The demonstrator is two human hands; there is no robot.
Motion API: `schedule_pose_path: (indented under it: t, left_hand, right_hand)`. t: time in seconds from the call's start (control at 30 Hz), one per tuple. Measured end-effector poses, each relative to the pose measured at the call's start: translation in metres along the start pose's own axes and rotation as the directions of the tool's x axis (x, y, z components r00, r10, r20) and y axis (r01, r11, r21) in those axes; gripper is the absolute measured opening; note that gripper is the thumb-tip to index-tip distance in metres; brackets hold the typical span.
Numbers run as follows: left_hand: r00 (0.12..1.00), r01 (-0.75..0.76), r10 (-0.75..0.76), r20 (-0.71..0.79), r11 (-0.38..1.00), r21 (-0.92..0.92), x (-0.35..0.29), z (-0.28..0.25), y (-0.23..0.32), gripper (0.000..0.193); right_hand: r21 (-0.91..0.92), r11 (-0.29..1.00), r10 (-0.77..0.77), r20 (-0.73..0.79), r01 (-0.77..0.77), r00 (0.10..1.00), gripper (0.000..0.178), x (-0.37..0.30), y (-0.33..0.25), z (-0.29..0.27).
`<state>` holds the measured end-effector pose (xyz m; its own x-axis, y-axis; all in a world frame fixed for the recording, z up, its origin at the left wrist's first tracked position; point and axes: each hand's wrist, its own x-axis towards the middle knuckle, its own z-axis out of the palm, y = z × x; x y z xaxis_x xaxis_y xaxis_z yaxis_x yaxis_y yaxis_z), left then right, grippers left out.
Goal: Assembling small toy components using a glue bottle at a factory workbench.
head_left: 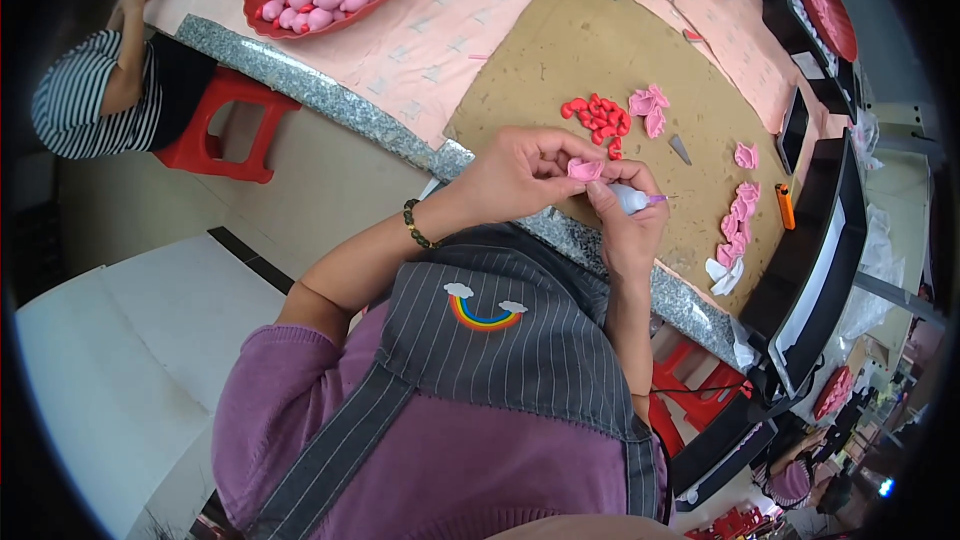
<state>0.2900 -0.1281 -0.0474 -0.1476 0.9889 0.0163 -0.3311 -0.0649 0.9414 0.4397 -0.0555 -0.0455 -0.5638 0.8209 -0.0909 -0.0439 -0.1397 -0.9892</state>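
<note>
My left hand point(522, 176) pinches a small pink petal-like piece point(585, 170) between thumb and fingers, above the near edge of the brown board. Close against it, my right hand point(630, 225) has its thumb and fingertips at the same pink piece. Tucked in that right hand is a small white squeeze bottle point(631, 199) with a purple needle tip pointing right. Just beyond the hands lies a heap of red curved pieces point(600, 118), with pink ruffled pieces point(650, 108) beside it. A grey pointed cone point(680, 149) rests on the board nearby.
More pink pieces point(738, 220) and a white piece point(724, 276) line the board's right side, near an orange lighter point(785, 206) and a phone point(793, 130). A red bowl point(262, 15) of pink and red pieces stands far left. Another person point(100, 90) sits by a red stool point(225, 130).
</note>
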Motion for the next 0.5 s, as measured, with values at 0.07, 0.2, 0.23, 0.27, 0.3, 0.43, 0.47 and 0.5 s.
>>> schedule_pose_path:
  t: [0.07, 0.2, 0.23, 0.27, 0.3, 0.43, 0.47, 0.5]
  left_hand:
    - [1.0, -0.006, 0.006, 0.015, 1.0, -0.013, 0.0, 0.001, -0.002, 0.033]
    - [1.0, -0.005, 0.01, 0.021, 0.973, -0.232, 0.002, 0.004, 0.004, 0.035]
    - [1.0, -0.001, 0.006, 0.02, 0.973, -0.233, 0.003, 0.004, 0.002, 0.035]
    - [1.0, 0.01, -0.003, 0.031, 0.975, -0.224, 0.003, 0.003, -0.002, 0.034]
    - [0.999, 0.02, -0.011, 0.043, 0.977, -0.214, 0.002, 0.002, -0.005, 0.034]
    - [0.999, 0.042, -0.037, 0.023, 0.952, -0.305, 0.001, -0.002, -0.01, 0.036]
    - [0.999, 0.038, -0.042, -0.007, 0.953, -0.299, 0.0, -0.006, -0.011, 0.035]
    - [0.998, 0.034, -0.047, -0.038, 0.955, -0.294, -0.001, -0.009, -0.012, 0.033]
  right_hand:
    - [-0.005, 1.0, 0.0, 0.007, 0.0, 1.0, 0.015, 0.001, 0.001, -0.002]
    - [0.163, 0.984, 0.063, 0.059, -0.072, 0.996, 0.011, 0.0, 0.0, -0.006]
    - [0.164, 0.984, 0.066, 0.058, -0.075, 0.996, 0.011, 0.0, -0.001, -0.006]
    - [0.231, 0.968, 0.088, 0.063, -0.1, 0.994, 0.011, 0.0, -0.001, -0.005]
    - [0.295, 0.947, 0.108, 0.069, -0.124, 0.992, 0.01, 0.0, -0.002, -0.005]
    - [0.254, 0.962, 0.09, 0.043, -0.098, 0.995, 0.014, -0.002, -0.008, -0.008]
    - [0.073, 0.997, 0.038, -0.024, -0.037, 0.999, 0.013, 0.0, -0.01, -0.014]
    - [-0.114, 0.993, -0.025, -0.081, 0.015, 0.996, 0.012, 0.002, -0.011, -0.018]
